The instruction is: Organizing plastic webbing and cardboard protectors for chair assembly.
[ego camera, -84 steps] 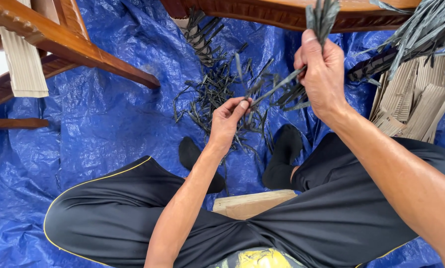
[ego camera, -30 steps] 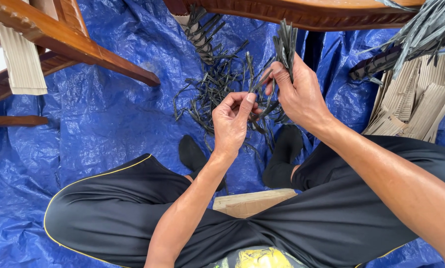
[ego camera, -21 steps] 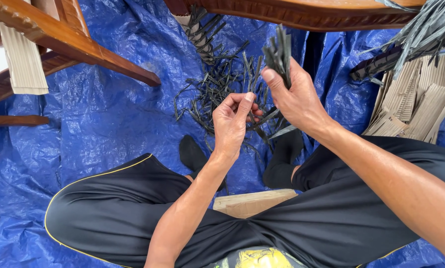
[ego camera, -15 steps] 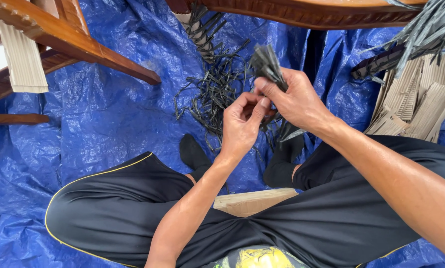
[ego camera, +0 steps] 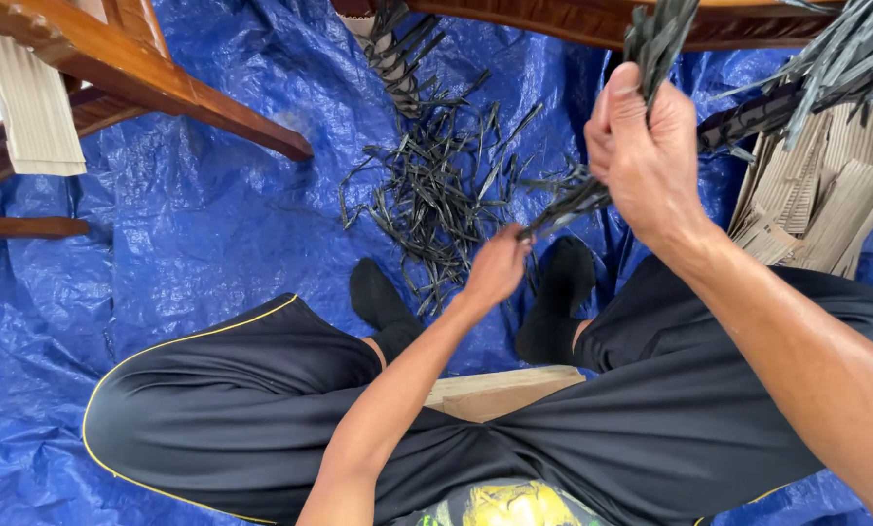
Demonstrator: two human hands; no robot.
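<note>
**Dark strips bundled in one hand, many more loose on the tarp**

We sit low, legs in black shorts [ego camera: 261,390] and black socks [ego camera: 376,292], over a blue tarp [ego camera: 193,224] spread on the floor. Our right hand [ego camera: 641,146] is raised and closed around a bundle of dark strips [ego camera: 655,34], whose upper ends fan out above the fist while the lower ends trail down and to the left. Our left hand [ego camera: 500,268] is lower, near our feet, its fingertips pinched on the tip of one strip that runs up toward the bundle. The two hands are apart, joined only by that strip.

As far as we can judge, the gathering is partly done: a fair handful is already held, but a wide scatter of loose strips [ego camera: 436,185] lies on the tarp just beyond our feet, so plenty seems left to pick up. A piece of tan board [ego camera: 495,390] shows between our legs.

Much is cut off. The wooden furniture legs [ego camera: 144,78] at upper left and the dark wooden rail [ego camera: 553,19] along the top run out of view, so we cannot tell what they belong to. At the right edge, corrugated cardboard pieces [ego camera: 826,195] and more grey strips [ego camera: 845,58] are only partly seen. We cannot tell what the strips are made of, nor how many the right fist holds.
</note>
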